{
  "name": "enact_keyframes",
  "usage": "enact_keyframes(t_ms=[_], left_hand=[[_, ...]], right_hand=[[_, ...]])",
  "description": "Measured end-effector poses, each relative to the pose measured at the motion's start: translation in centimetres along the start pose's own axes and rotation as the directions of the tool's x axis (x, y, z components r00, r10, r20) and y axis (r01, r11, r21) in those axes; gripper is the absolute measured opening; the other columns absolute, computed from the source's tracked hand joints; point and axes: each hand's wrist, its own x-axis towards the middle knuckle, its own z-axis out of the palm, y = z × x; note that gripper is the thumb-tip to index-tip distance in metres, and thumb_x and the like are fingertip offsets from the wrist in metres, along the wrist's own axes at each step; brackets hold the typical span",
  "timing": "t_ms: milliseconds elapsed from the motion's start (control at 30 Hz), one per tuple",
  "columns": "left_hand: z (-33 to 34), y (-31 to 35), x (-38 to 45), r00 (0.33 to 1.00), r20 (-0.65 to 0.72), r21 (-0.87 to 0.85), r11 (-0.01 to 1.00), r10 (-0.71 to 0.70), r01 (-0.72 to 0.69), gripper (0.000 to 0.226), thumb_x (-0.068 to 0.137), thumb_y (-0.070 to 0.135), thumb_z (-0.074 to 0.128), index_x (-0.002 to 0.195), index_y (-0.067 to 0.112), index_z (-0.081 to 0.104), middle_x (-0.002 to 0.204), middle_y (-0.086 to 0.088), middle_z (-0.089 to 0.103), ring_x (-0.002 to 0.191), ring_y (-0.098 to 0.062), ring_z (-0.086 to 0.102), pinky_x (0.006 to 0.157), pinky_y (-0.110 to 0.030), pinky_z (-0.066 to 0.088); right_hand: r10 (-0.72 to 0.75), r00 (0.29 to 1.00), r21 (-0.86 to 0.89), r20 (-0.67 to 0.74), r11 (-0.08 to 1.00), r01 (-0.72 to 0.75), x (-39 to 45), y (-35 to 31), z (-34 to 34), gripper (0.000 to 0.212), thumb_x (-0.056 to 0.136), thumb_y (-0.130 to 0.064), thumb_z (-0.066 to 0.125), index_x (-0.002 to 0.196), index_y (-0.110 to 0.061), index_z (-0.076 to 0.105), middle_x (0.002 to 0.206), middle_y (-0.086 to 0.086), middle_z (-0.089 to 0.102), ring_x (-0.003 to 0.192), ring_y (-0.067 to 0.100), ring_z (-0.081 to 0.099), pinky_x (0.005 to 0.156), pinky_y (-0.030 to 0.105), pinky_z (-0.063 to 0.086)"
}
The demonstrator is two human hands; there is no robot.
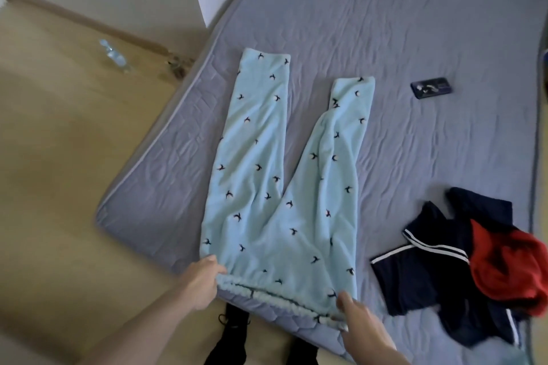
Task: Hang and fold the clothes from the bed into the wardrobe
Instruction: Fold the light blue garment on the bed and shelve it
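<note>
I have the pale blue pyjama trousers (275, 187) laid flat on the bed (415, 24), legs spread away from me in a V, waistband at the near edge. My left hand (198, 281) has its grip pinched on the left corner of the waistband; my right hand (360, 320) holds the right corner, fingers curled on the elastic as far as I can tell through the blur.

By my reckoning the job is early: these trousers are only spread out, not yet folded, and a navy garment with white stripes (430, 270) lies crumpled to the right with a red garment (510, 270) heaped partly on top of it. Nothing I can see has reached the wardrobe, which is out of view.

For room, the waistband sits right at the mattress edge nearest me, and the left leg runs close to the bed's left side, with bare floor (59, 157) beyond. There is open sheet past the cuffs. A dark phone (431, 87) rests well apart from the right leg, so folding the legs together should not disturb it
</note>
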Motion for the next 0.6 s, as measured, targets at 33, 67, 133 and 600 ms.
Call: enact_keyframes(t_ms=[33,67,133,600], left_hand=[[0.9,-0.1,0.3,0.999,0.028,-0.045,0.999,-0.026,0.027,0.039,0.096,0.01,0.052,0.127,0.027,0.069,0.115,0.004,0.055,0.103,-0.021,0.062,0.091,-0.034,0.05],[1.8,-0.2,0.6,0.997,0.047,-0.096,0.993,-0.063,0.067,0.031,0.094,0.014,0.053,0.114,0.025,0.073,0.108,0.002,0.058,0.096,-0.02,0.063,0.086,-0.033,0.051],[3.6,-0.2,0.8,0.99,0.066,-0.208,0.968,-0.126,0.137,0.023,0.092,0.024,0.052,0.07,0.023,0.06,0.074,0.0,0.052,0.068,-0.017,0.054,0.062,-0.029,0.039],[8.2,3.4,0.7,0.868,0.132,-0.841,0.409,-0.478,0.353,0.047,0.07,0.012,0.077,0.111,0.028,0.06,0.11,0.001,0.07,0.095,-0.017,0.067,0.072,-0.032,0.054]], right_hand=[[0.001,1.0,-0.006,0.023,1.0,-0.001,0.5,0.3,1.0,0.048,0.085,-0.011,0.049,0.126,-0.036,0.041,0.126,-0.009,0.056,0.118,0.019,0.058,0.085,0.031,0.047],[-0.009,0.999,-0.022,0.048,1.0,0.01,1.1,0.5,1.9,0.053,0.087,-0.011,0.049,0.133,-0.037,0.042,0.13,-0.009,0.054,0.122,0.018,0.056,0.089,0.031,0.047],[-0.019,0.995,-0.047,0.096,0.999,0.024,2.2,0.9,3.3,0.051,0.09,-0.012,0.05,0.134,-0.038,0.052,0.126,-0.01,0.051,0.126,0.016,0.053,0.097,0.028,0.047],[0.099,0.957,-0.013,0.272,0.995,-0.1,5.4,1.1,8.4,0.038,0.094,-0.011,0.061,0.13,-0.024,0.066,0.135,0.003,0.057,0.117,0.021,0.061,0.096,0.027,0.051]])
